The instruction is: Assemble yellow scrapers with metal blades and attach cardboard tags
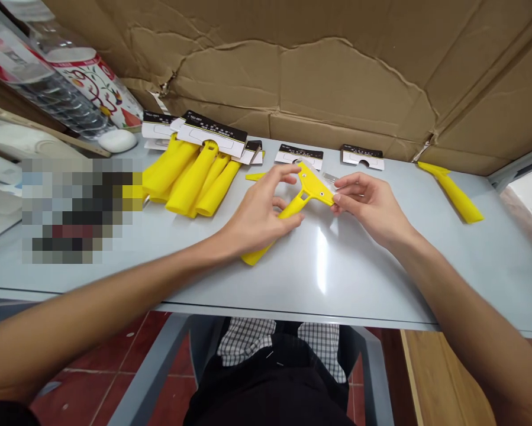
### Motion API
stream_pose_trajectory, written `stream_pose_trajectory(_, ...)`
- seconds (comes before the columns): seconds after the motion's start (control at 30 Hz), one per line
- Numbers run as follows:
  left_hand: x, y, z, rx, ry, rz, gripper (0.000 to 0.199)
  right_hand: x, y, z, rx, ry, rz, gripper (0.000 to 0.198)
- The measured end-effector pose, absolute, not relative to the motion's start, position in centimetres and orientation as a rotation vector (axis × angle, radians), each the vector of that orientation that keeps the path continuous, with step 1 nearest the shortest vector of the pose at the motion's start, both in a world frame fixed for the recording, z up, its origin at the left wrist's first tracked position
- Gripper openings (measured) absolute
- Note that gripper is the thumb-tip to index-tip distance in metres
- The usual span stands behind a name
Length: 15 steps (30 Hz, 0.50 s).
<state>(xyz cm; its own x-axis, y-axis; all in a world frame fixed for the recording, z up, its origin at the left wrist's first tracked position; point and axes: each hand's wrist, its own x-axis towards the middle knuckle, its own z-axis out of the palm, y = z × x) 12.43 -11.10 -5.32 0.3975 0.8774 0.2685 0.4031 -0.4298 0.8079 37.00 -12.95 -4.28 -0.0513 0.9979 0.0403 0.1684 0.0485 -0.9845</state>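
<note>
1. The yellow scraper [297, 205] lies between the two hands, over the table [234, 290]; whether its handle end touches the surface, I cannot tell.
2. Its long axis runs aslant: handle end toward the person and leftward, broad head away and rightward.
3. The left hand [259, 207] is nearer the handle, the right hand [374, 202] nearer the head's right corner.
4. The left hand wraps the handle, thumb on the near side, index finger reaching toward the head's left corner.
5. The right hand pinches the right corner, fingers bent.
</note>
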Motion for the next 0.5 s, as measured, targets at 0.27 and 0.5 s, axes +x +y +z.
stream_pose_trajectory(0.27,11.7,-12.0,-5.8,2.604,1.094,0.801,0.054,36.2,-13.4,-4.2,-1.247,-1.432,1.088,0.03)
stream_pose_trajectory(0.5,11.8,-12.0,-5.7,2.623,1.118,0.859,0.048,36.1,-13.5,-3.9,-1.241,-1.431,1.084,0.035)
